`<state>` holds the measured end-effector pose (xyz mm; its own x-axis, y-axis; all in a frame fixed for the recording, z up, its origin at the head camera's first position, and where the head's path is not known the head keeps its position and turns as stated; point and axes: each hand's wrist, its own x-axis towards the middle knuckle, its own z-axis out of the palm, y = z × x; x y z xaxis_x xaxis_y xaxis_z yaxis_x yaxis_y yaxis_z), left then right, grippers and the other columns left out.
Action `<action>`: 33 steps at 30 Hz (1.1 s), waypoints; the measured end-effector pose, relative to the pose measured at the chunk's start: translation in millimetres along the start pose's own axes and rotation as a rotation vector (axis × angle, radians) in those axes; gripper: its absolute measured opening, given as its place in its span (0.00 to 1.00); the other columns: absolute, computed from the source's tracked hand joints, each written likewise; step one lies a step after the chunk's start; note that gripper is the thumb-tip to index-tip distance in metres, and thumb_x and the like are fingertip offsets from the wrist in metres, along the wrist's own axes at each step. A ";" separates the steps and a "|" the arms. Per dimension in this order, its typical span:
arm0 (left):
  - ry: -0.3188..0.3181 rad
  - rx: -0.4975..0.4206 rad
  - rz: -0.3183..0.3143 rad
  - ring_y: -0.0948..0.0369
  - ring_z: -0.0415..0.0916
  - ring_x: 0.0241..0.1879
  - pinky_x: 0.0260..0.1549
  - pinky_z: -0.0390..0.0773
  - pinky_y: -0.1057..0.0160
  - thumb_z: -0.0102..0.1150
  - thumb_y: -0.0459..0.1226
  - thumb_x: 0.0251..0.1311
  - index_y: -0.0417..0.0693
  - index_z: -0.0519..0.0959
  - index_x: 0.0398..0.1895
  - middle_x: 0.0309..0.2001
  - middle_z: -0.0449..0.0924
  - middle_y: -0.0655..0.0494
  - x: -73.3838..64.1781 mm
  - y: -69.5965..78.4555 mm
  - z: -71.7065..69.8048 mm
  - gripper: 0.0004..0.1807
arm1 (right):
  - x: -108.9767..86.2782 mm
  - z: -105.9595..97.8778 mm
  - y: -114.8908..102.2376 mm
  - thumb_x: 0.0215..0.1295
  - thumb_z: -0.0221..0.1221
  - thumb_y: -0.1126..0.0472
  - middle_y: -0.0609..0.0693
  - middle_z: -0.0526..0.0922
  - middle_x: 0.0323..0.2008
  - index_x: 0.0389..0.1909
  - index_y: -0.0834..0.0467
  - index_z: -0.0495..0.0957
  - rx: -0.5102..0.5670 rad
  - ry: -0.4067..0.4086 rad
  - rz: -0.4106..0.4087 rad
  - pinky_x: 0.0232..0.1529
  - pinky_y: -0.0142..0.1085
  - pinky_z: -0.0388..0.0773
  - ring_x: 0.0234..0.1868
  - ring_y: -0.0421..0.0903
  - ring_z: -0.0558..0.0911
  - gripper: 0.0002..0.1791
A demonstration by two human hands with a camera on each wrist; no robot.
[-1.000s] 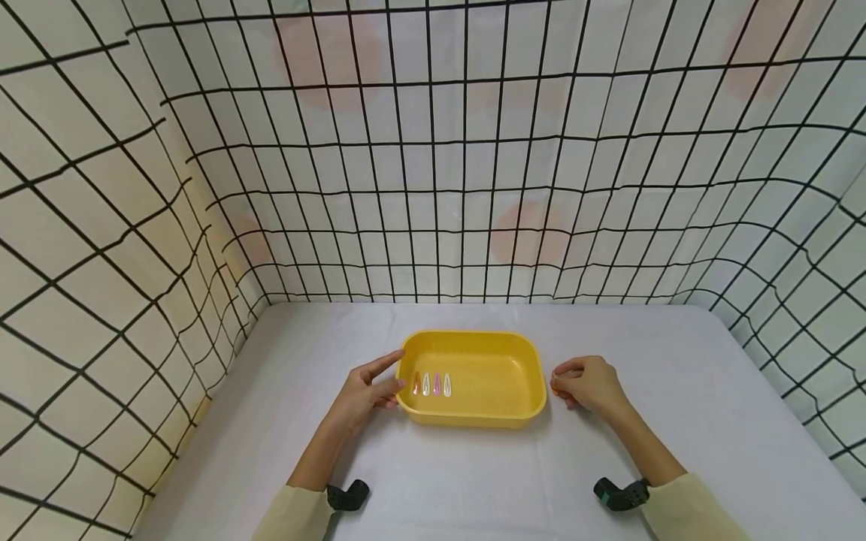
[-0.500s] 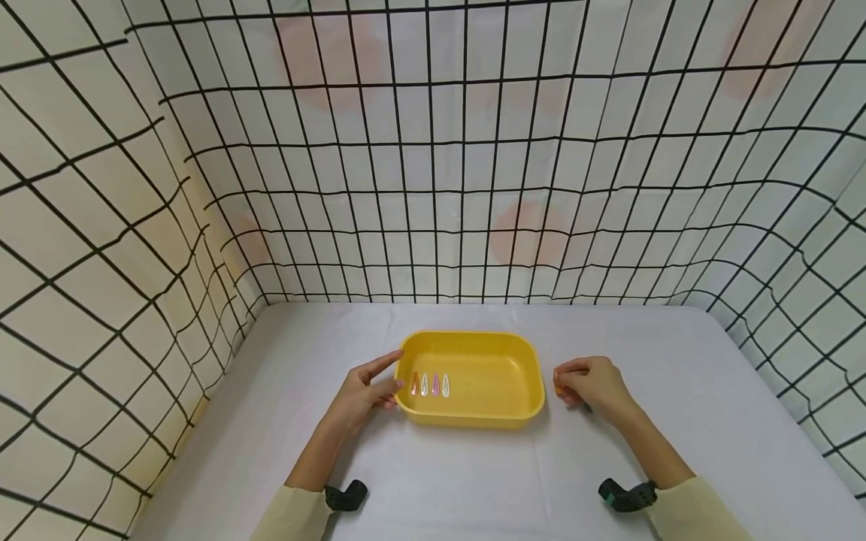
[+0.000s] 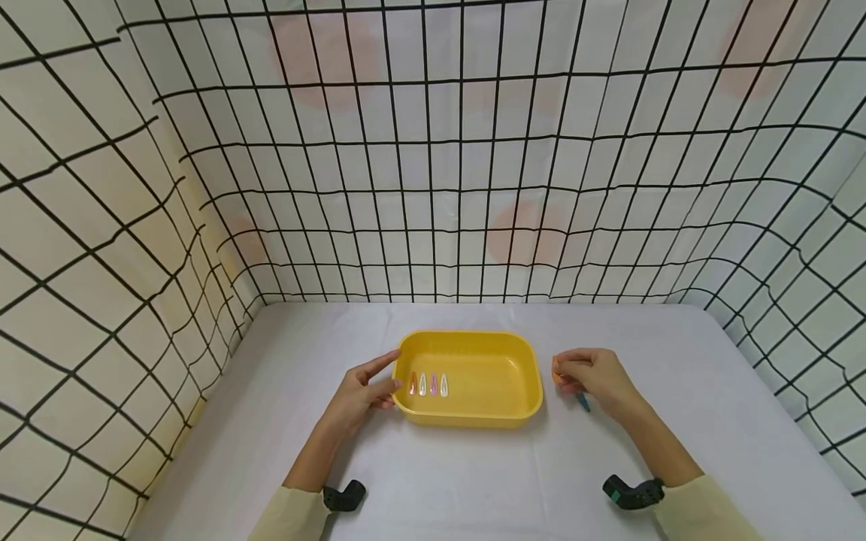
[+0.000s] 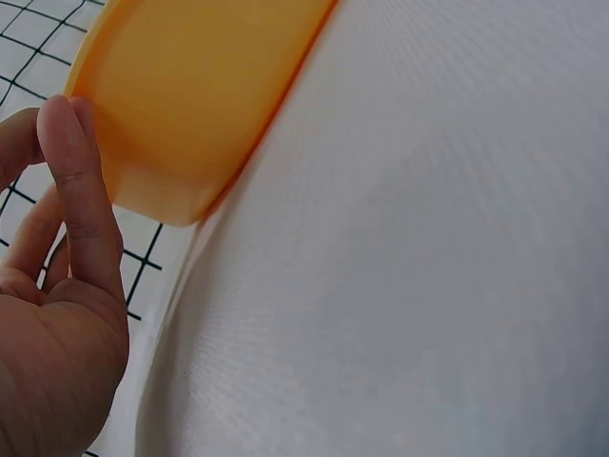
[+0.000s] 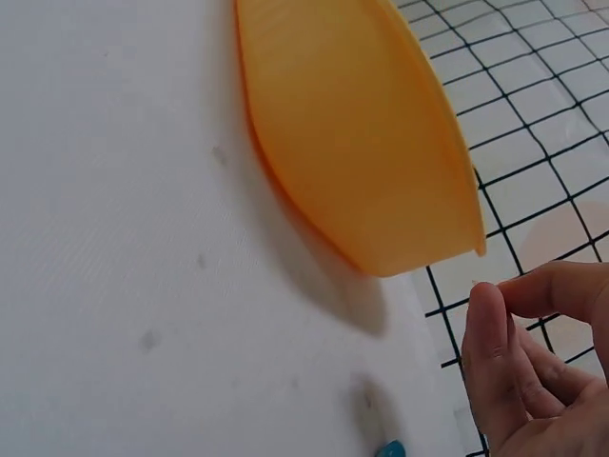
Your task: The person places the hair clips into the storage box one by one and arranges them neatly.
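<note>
Near the middle of the table stands a yellow plastic tray [image 3: 483, 419]. Upright along its left part lies a row of several snap hair clips: an orange clip [image 3: 413, 384], a white clip [image 3: 422, 384], a pink clip [image 3: 434, 384] and another white clip [image 3: 443, 385]. My left hand [image 3: 358, 398] holds the tray's left end, thumb over the rim and index finger stretched along the corner. Just right of the tray, my right hand [image 3: 598, 379] pinches a small orange hair clip [image 3: 556, 371], mostly covered by the fingers. Below those fingers a blue hair clip [image 3: 583, 403] shows on the table.
A white cloth covers the table [image 3: 460, 481]. Behind it and along both sides hangs a white sheet with a black grid [image 3: 460, 165]. Each wrist wears a dark camera, one on the left [image 3: 345, 496] and one on the right [image 3: 632, 493].
My right hand has lifted slightly with the orange clip, and more of the blue clip beneath it has come into sight. The left hand keeps its place at the tray.
</note>
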<state>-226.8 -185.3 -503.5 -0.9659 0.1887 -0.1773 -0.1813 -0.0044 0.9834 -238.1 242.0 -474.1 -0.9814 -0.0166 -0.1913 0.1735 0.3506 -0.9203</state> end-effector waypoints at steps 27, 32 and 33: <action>0.009 -0.009 0.007 0.63 0.78 0.21 0.25 0.83 0.72 0.69 0.29 0.60 0.56 0.75 0.72 0.76 0.66 0.52 -0.3 0.9 -0.2 0.35 | -11.4 29.5 -49.6 0.73 0.61 0.62 0.63 0.84 0.45 0.61 0.78 0.71 0.219 -0.172 -0.086 0.45 0.36 0.88 0.40 0.49 0.89 0.26; 0.005 -0.009 0.011 0.63 0.78 0.21 0.25 0.83 0.71 0.69 0.30 0.60 0.56 0.75 0.71 0.76 0.66 0.53 -0.6 2.1 0.3 0.35 | -9.9 40.6 -52.4 0.74 0.61 0.63 0.60 0.85 0.41 0.59 0.79 0.71 0.239 -0.200 -0.100 0.44 0.37 0.88 0.38 0.46 0.89 0.24; 0.005 -0.010 0.012 0.63 0.78 0.21 0.25 0.83 0.71 0.69 0.30 0.60 0.56 0.75 0.71 0.76 0.66 0.53 -0.8 2.2 0.4 0.35 | -9.3 42.8 -52.8 0.74 0.60 0.64 0.58 0.85 0.40 0.58 0.79 0.72 0.237 -0.206 -0.104 0.44 0.37 0.88 0.37 0.46 0.89 0.23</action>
<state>-226.4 -185.0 -501.2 -0.9689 0.1837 -0.1660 -0.1718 -0.0163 0.9850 -234.6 183.5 -438.3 -0.9619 -0.2380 -0.1344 0.1110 0.1095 -0.9878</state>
